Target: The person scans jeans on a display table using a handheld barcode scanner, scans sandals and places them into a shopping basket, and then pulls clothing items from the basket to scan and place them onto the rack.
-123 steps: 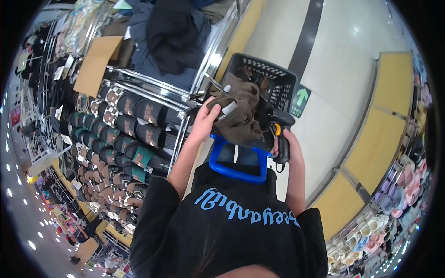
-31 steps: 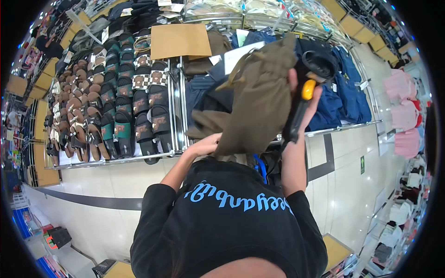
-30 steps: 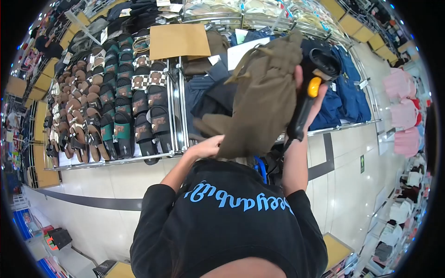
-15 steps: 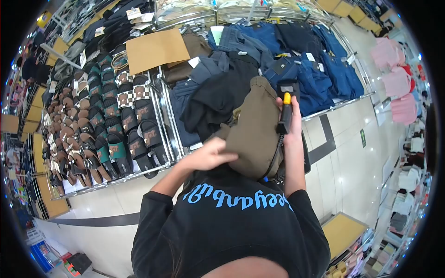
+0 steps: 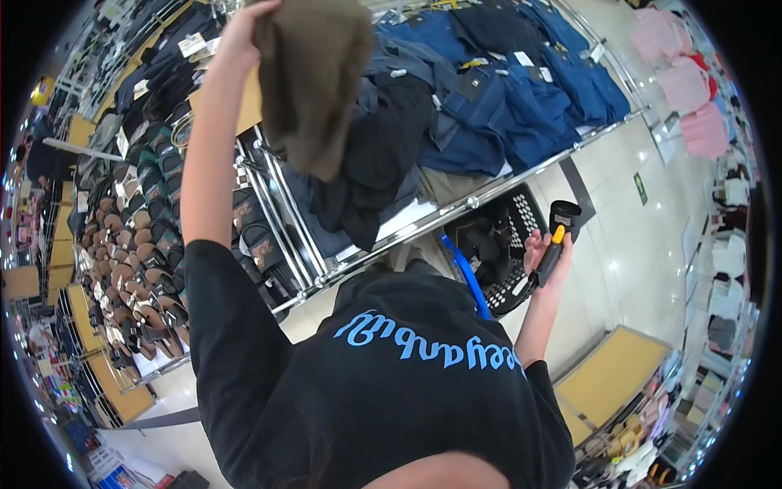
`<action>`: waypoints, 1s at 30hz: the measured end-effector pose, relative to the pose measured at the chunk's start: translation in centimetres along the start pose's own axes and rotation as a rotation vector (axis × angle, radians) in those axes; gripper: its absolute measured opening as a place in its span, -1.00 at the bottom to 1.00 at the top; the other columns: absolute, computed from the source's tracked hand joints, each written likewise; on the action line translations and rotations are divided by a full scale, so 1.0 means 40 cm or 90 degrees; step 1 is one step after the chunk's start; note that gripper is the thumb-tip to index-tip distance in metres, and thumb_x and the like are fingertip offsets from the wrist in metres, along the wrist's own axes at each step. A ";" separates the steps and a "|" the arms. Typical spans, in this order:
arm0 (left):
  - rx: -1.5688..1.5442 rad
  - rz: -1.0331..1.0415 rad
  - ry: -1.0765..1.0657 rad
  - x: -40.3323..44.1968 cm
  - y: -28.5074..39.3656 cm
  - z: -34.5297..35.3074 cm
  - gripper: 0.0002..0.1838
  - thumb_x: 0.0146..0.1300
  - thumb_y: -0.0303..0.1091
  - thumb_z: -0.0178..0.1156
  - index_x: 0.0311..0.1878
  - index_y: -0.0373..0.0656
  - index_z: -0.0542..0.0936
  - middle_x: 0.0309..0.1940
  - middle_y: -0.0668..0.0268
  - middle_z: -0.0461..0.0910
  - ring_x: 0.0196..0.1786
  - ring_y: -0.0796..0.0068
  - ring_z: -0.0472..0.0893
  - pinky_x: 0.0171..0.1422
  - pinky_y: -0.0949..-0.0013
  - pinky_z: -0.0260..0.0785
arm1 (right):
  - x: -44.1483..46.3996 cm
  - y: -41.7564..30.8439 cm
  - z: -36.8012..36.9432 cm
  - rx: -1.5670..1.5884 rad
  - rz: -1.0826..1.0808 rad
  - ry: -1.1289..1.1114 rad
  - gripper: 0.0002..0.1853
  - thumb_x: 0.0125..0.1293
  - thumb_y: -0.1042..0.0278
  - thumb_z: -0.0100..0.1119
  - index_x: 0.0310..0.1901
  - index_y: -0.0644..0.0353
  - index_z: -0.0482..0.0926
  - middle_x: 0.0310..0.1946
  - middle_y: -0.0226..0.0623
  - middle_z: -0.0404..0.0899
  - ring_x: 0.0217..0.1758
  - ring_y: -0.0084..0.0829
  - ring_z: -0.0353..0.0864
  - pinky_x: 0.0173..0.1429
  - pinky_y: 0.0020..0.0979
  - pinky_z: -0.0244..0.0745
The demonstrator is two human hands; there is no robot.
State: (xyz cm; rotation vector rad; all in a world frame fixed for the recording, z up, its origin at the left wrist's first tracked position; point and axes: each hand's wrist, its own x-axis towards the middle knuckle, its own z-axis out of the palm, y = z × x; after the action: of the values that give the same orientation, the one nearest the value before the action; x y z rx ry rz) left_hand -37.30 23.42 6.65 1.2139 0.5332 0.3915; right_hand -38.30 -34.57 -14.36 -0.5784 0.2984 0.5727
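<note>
My left hand is raised at the upper left, fingers closed on the edge of a pair of olive-brown trousers. The trousers hang over the rack, partly in front of a dark, crumpled garment. On the right, my right hand grips a black handheld barcode scanner with a yellow button, its wide head pointing away from me. Below that hand sits a black basket with white-looking holes and a blue handle; dark items lie inside it.
Folded blue jeans cover the metal rack ahead, whose front rail runs across. Rows of slippers fill a stand at left. A tan-topped table stands at lower right. Pink clothes hang at far right.
My left hand has lifted the brown trousers from in front of my body, up and left over the rack. My right hand has moved right and down with the scanner, uncovering the basket.
</note>
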 end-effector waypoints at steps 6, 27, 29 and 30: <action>-0.066 -0.014 0.034 0.135 -0.319 -0.228 -0.43 0.27 -0.10 0.13 0.24 -0.23 0.35 0.15 0.13 0.46 0.23 0.19 0.41 0.28 0.07 0.29 | -0.078 0.070 -0.023 0.047 -0.049 0.012 -0.47 0.31 -0.20 -0.04 -0.51 0.17 0.43 -0.32 -0.24 0.56 -0.25 -0.31 0.53 -0.17 -0.34 0.49; 0.947 0.163 0.101 0.156 -0.747 -0.282 -0.37 0.10 -0.27 0.23 0.29 0.02 0.34 0.27 0.06 0.29 0.16 -0.07 0.43 0.21 0.09 0.34 | -0.238 0.235 -0.035 -0.041 -0.057 0.236 -0.49 0.33 -0.15 -0.04 -0.53 0.18 0.44 -0.40 -0.19 0.53 -0.26 -0.29 0.53 -0.10 -0.28 0.51; 0.998 0.109 0.063 0.211 -0.766 -0.290 -0.29 0.07 -0.38 0.18 0.36 0.07 0.26 0.14 0.00 0.42 0.12 -0.04 0.48 0.20 0.08 0.35 | -0.284 0.255 -0.053 -0.030 -0.091 0.272 -0.50 0.33 -0.13 -0.05 -0.51 0.19 0.42 -0.40 -0.17 0.51 -0.27 -0.30 0.53 -0.10 -0.26 0.53; 0.999 0.090 0.019 0.241 -0.772 -0.301 -0.36 0.08 -0.41 0.09 0.32 0.11 0.34 0.00 -0.02 0.53 0.06 -0.01 0.52 0.18 0.07 0.37 | -0.306 0.264 -0.063 -0.030 -0.109 0.298 -0.50 0.33 -0.14 -0.04 -0.50 0.19 0.42 -0.40 -0.18 0.51 -0.28 -0.30 0.54 -0.11 -0.26 0.54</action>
State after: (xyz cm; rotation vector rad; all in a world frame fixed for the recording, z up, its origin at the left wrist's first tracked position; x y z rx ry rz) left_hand -36.37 28.56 -27.46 2.7599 0.7996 0.0297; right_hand -54.59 -33.96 -15.78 -0.7735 0.6712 0.2727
